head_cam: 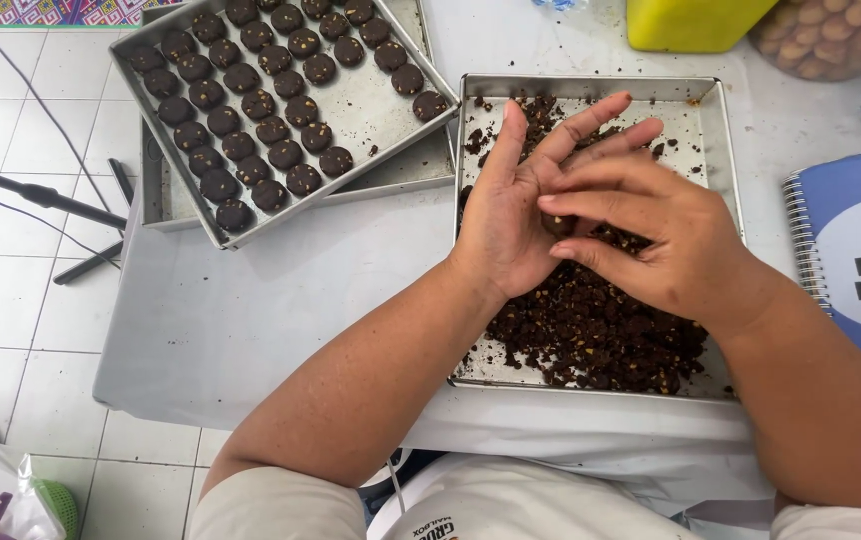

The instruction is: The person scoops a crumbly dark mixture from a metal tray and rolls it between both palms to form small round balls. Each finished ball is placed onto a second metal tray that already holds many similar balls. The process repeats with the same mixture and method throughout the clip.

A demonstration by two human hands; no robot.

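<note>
fingers (591,195) flat over left hand (511,215)

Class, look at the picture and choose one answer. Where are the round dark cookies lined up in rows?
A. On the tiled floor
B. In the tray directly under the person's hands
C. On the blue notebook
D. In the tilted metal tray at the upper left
D: the round cookies sit in rows in the tilted tray at upper left, while the tray under the hands holds only loose dark crumbly dough.
</note>
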